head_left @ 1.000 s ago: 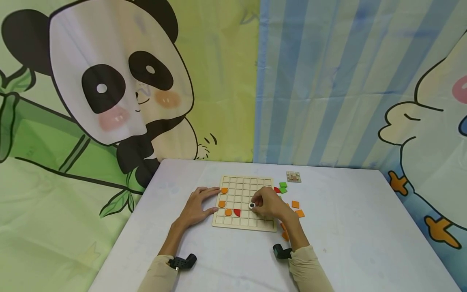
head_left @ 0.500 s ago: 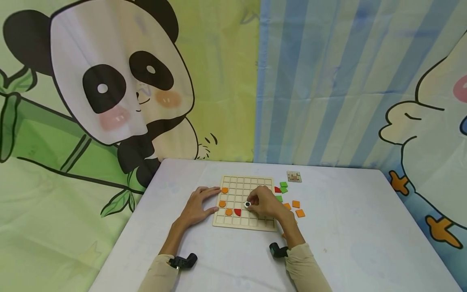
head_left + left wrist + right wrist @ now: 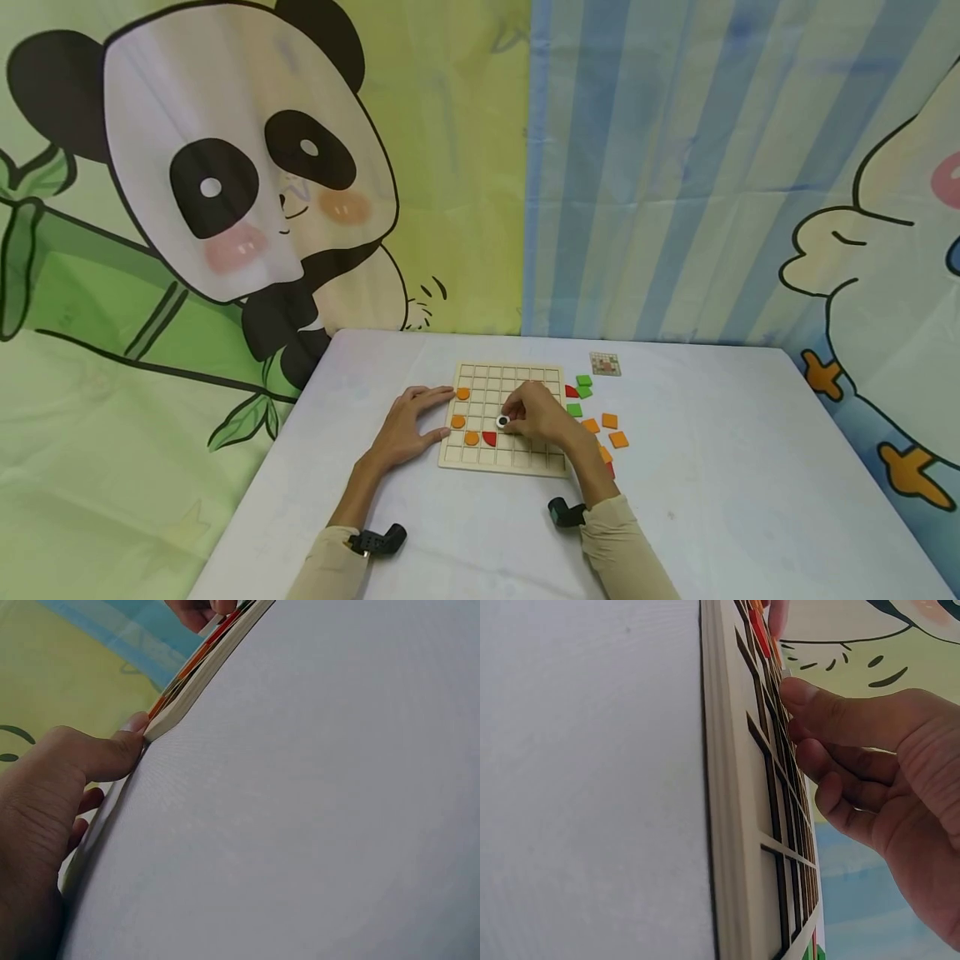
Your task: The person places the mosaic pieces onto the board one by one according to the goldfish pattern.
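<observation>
A pale wooden grid board [image 3: 480, 460] lies on the white table. My left hand [image 3: 405, 427] rests at its left edge, fingers extended and thumb against the side. In the left wrist view the thumb [image 3: 112, 755] meets the board's corner. Over the board's middle, my right hand [image 3: 542, 414] pinches a small white round piece with a black dot [image 3: 502, 422] between thumb and fingertips. On the board's left part sit orange discs [image 3: 457, 422] and a red quarter-round piece [image 3: 490, 438], the red one just below and left of the pinched piece.
Orange square tiles [image 3: 610, 421] lie scattered right of the board, partly behind the right forearm. Green tiles [image 3: 574, 410] and a red piece [image 3: 572, 391] lie by its right edge. A small patterned card [image 3: 605, 364] is at the back. A printed curtain [image 3: 465, 167] stands behind.
My right hand has moved left across the board with the white round piece, ending near the red quarter-round piece. More tiles show beside its forearm. The left hand stays in place.
</observation>
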Demonstrator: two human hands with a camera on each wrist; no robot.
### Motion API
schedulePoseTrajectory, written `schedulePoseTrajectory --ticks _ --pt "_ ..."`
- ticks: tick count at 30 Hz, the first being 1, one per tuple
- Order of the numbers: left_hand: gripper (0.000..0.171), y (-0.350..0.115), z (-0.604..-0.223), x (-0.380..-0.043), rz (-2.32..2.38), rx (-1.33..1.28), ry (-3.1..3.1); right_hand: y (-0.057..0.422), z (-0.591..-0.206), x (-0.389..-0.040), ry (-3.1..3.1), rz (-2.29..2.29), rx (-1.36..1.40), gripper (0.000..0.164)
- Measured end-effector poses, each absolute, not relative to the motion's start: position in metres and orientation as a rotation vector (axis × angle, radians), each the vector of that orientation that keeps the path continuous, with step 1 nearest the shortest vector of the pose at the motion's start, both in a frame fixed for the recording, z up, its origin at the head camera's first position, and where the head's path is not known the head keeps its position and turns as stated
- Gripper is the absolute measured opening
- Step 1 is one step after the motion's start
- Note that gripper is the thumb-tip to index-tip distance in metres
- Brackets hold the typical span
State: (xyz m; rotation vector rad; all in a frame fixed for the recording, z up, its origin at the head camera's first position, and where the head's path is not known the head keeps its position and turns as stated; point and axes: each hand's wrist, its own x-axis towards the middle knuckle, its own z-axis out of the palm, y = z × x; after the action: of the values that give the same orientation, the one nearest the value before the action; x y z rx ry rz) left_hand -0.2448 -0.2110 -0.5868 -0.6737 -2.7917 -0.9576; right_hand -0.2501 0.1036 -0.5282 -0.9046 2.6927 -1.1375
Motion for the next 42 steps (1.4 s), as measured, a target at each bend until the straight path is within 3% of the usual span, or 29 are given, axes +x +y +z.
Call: schedulePoseTrajectory --ticks 42 --pt "0.069 -0.211 -0.590 -0.245 -0.947 -0.643 -2.811 0.090 -0.533 -0.253 2.670 -1.157 -0.933 0.015"
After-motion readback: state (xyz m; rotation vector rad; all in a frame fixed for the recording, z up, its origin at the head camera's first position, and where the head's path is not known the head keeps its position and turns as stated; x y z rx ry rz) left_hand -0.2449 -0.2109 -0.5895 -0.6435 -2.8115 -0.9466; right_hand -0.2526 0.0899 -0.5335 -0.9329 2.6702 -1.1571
